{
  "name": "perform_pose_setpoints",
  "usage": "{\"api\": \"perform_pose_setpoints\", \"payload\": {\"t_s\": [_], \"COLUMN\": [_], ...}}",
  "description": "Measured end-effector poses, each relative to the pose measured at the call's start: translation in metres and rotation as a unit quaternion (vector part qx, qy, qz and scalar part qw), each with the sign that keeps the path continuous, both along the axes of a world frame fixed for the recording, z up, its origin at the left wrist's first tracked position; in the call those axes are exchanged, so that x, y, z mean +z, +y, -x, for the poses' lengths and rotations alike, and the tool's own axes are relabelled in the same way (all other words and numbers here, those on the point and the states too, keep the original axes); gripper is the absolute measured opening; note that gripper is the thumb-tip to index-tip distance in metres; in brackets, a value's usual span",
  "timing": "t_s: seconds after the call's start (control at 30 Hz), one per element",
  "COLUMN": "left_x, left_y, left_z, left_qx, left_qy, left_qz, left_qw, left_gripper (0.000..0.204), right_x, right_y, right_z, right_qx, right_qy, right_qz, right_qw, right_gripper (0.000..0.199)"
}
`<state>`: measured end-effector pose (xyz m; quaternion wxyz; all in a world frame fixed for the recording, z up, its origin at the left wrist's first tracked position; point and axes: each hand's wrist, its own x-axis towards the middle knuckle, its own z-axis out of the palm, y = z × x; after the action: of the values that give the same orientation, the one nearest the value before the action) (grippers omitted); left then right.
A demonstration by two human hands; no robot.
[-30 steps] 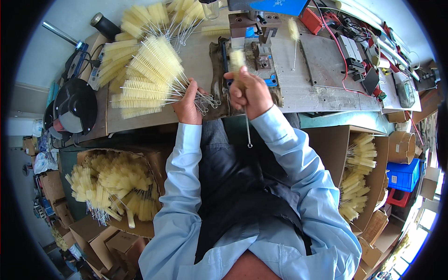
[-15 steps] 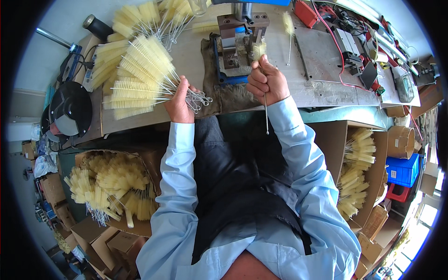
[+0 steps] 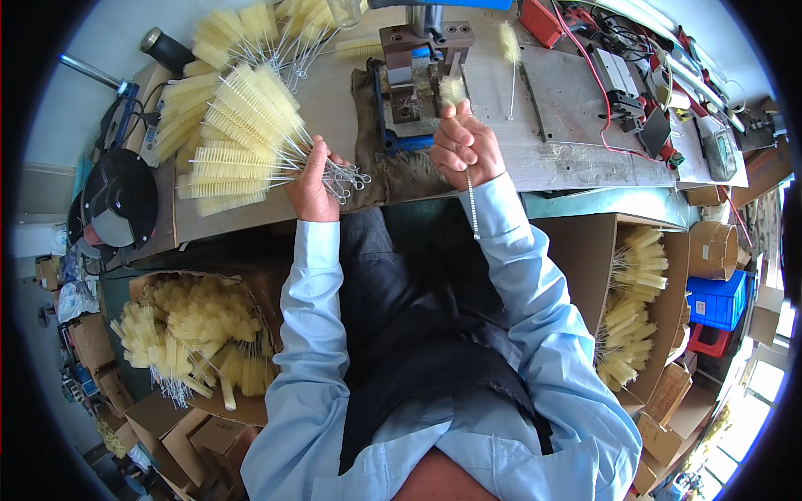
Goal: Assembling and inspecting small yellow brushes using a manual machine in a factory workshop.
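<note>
My left hand (image 3: 314, 182) is closed round the wire handles of a fanned bunch of bottle brushes (image 3: 255, 108). Their pale yellow bristles spread to the left, and the looped wire ends stick out to the right of my fingers. In my right hand (image 3: 466, 149) is a single bottle brush (image 3: 452, 90), held upright by its twisted wire. Its bristle head rises above my fingertips and its wire hangs below my fist. Just beyond that brush stands a press (image 3: 424, 50) with a brown metal tool and a blue base.
More bottle brushes (image 3: 234, 37) lie on the table at the back left. One loose brush (image 3: 510, 63) lies right of the press. A cardboard box of brushes (image 3: 267, 321) stands below left, another box (image 3: 660, 334) below right. A black round machine (image 3: 121, 196) sits at the left edge.
My right hand has turned slightly and its fingers have shifted on the brush wire. My left hand keeps its hold on the bunch. The whole view has shifted a little.
</note>
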<state>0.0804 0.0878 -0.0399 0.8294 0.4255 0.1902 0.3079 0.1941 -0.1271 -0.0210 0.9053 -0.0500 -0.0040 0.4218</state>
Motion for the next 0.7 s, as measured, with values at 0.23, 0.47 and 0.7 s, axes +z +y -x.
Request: {"api": "perform_pose_setpoints", "payload": {"t_s": [0.23, 0.47, 0.7], "left_x": [0.001, -0.002, 0.0], "left_y": [0.001, 0.003, 0.001], "left_z": [0.0, 0.001, 0.001], "left_qx": [-0.016, -0.022, -0.018], "left_qy": [-0.005, 0.003, 0.023], "left_qz": [0.028, 0.016, 0.009], "left_qw": [0.999, 1.0, 1.0], "left_gripper": [0.016, 0.014, 0.013], "right_x": [-0.003, 0.002, -0.009], "right_y": [-0.002, -0.006, 0.014], "right_z": [0.0, -0.001, 0.006], "right_qx": [0.009, 0.012, -0.001], "right_qy": [-0.01, 0.05, 0.099], "right_qz": [-0.003, 0.04, -0.128], "right_qw": [1.0, 0.998, 0.987], "right_gripper": [0.044, 0.038, 0.036]}}
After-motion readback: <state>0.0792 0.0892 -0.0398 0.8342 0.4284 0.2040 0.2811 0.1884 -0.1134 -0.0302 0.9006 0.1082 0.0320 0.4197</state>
